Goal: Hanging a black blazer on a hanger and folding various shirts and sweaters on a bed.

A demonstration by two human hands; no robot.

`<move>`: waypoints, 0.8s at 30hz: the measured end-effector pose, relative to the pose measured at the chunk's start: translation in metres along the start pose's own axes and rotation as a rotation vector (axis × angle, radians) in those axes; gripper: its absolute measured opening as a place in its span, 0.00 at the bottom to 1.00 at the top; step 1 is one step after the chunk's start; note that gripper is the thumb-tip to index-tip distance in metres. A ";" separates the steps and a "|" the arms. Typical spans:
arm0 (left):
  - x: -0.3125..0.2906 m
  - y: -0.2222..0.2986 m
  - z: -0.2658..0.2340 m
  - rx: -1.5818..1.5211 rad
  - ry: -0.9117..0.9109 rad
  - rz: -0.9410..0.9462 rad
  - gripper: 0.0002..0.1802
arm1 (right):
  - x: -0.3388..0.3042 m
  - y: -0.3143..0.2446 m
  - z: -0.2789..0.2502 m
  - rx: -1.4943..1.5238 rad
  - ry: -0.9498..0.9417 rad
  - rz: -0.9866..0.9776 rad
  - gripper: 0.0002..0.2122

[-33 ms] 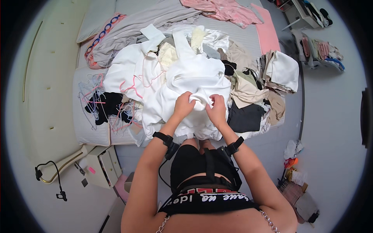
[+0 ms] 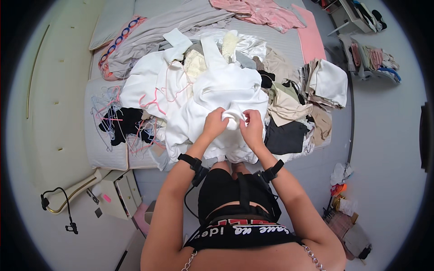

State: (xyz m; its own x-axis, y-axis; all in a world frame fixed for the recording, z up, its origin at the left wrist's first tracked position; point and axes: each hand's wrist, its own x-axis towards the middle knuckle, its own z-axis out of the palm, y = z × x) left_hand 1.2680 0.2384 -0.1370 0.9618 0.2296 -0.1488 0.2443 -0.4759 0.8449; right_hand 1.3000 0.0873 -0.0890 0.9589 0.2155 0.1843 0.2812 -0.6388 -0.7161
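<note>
A large white garment (image 2: 228,88) lies spread over the heap of clothes on the bed's near side. My left hand (image 2: 214,123) pinches a rounded, bunched opening in its cloth from the left. Facing it, my right hand (image 2: 252,126) grips the right side of that same opening between thumb and fingers. The fold between them stands slightly raised. Pink hangers (image 2: 156,103) rest on the white cloth left of my hands. To the right lie a dark grey folded garment (image 2: 285,136) and a beige one (image 2: 287,108).
Tangled hangers (image 2: 108,117) and black clothing (image 2: 124,124) sit at the bed's left. A folded stack topped with white cloth (image 2: 329,82) stands at the right edge. Grey bedding (image 2: 172,27) and a pink garment (image 2: 260,11) lie farther back. A white cabinet (image 2: 118,194) is at lower left.
</note>
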 end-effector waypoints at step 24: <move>-0.010 0.019 0.010 -0.362 -0.477 -0.289 0.11 | 0.013 0.057 0.036 0.868 -0.734 0.905 0.11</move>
State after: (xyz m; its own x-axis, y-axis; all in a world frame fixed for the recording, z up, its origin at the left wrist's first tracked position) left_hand 1.2640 0.2184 -0.1251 0.8335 -0.1349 -0.5358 0.5235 -0.1176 0.8439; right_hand 1.3276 0.0799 -0.1514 0.4832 0.4814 -0.7313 -0.7636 -0.1769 -0.6210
